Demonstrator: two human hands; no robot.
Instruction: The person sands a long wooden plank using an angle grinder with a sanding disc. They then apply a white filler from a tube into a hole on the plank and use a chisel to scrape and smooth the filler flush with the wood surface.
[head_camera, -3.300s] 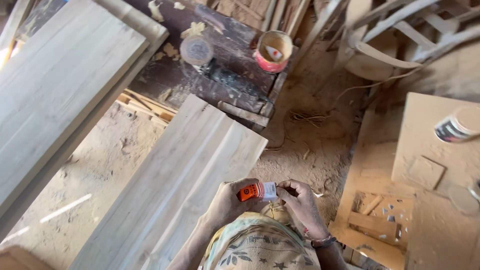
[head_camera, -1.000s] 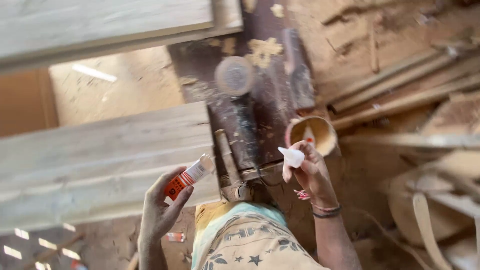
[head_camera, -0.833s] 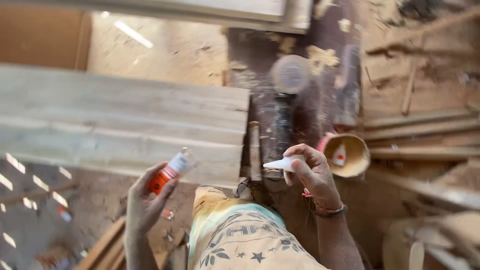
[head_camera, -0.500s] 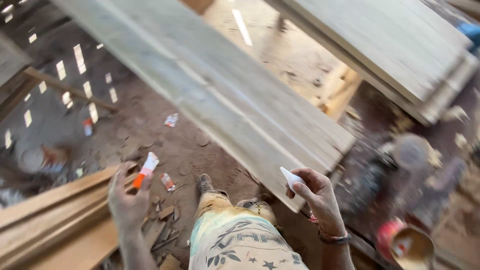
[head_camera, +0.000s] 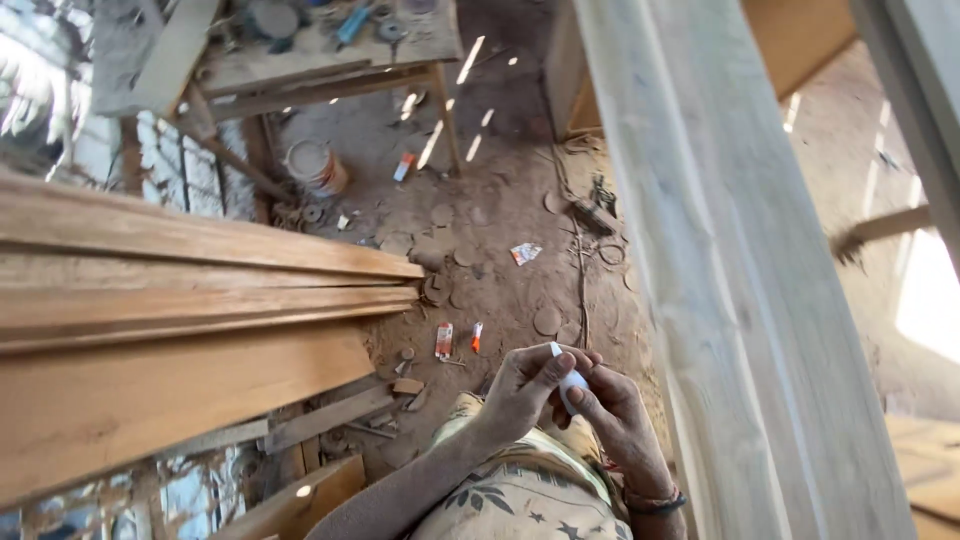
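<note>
My left hand (head_camera: 525, 385) and my right hand (head_camera: 610, 405) meet in front of my body. Together they pinch a small white glue tube (head_camera: 570, 383), of which only a white end shows between the fingers. My right wrist wears a dark bracelet. To the right of my hands runs a long pale wooden board (head_camera: 740, 260), standing on edge from top to bottom of the view. My patterned shirt (head_camera: 520, 495) fills the bottom middle.
A stack of brown planks (head_camera: 180, 300) lies at the left. The dirt floor holds scattered small tubes (head_camera: 445, 340), wrappers and wood discs. A workbench (head_camera: 300, 60) with tools stands at the top, a tin (head_camera: 315, 165) beneath it.
The view has swung round sharply over the workshop. My hands, held apart with the tube in the left and the white cap in the right, have come together on the tube.
</note>
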